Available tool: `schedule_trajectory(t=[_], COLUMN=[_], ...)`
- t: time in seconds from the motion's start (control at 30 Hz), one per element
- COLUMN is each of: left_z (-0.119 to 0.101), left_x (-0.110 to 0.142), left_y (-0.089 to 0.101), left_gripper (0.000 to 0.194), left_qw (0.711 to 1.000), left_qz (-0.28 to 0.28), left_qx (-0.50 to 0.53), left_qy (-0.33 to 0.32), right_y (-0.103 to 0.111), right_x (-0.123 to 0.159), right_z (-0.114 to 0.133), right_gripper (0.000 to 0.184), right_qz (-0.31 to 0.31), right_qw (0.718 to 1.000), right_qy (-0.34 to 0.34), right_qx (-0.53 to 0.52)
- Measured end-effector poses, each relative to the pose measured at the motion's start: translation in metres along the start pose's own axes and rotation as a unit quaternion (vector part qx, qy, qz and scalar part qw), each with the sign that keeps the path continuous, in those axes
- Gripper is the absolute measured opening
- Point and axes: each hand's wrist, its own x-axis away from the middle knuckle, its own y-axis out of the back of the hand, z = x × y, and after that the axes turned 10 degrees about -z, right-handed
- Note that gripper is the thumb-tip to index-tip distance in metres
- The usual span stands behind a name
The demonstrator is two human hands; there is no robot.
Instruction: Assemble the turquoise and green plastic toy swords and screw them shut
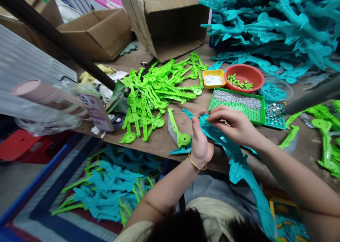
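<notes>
A long teal plastic part (pixel 237 160) slants from the table edge down towards my lap. My left hand (pixel 201 144), with a gold bangle at the wrist, is closed round its upper end. Over that same end, my right hand (pixel 232 123) pinches with thumb and fingertips; whatever small piece lies between them is too hidden to name. Left of my hands lies a lime-green arm (pixel 183 139) with a clear blade-like piece. Just beyond my right hand stands a green perforated tray (pixel 225 108) of small silver pieces, probably screws.
Lime-green parts (pixel 151 93) are heaped at left. Behind the tray sit a yellow dish (pixel 213 76), a red bowl (pixel 256 80) and a teal tray of metal discs (pixel 275 116). Teal parts (pixel 265 33) pile up at the back. A phone (pixel 95 112) leans near the left edge.
</notes>
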Motion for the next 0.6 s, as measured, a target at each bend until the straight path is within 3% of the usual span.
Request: schedule_trajectory(t=[0.13, 0.27, 0.5, 0.6], left_z=[0.004, 0.005, 0.006, 0.005], left_x=[0.003, 0.006, 0.005, 0.004], left_y=[0.0, -0.001, 0.002, 0.001], left_gripper=[0.047, 0.043, 0.044, 0.043], left_qw=[0.999, 0.999, 0.994, 0.994], left_qz=[0.049, 0.032, 0.057, 0.071], left_qx=[0.007, 0.01, -0.05, -0.053], left_qy=[0.021, 0.018, -0.073, -0.071], right_y=[0.003, 0.002, -0.008, -0.007], right_x=[0.002, 0.005, 0.01, 0.008], right_z=[0.006, 0.006, 0.004, 0.009], right_gripper=[0.012, 0.012, 0.011, 0.014], right_qz=[0.007, 0.017, -0.043, -0.044], right_qw=[0.999, 0.999, 0.996, 0.994], right_qy=[-0.009, 0.02, 0.074, 0.103], right_qx=[-0.038, -0.027, 0.003, 0.007])
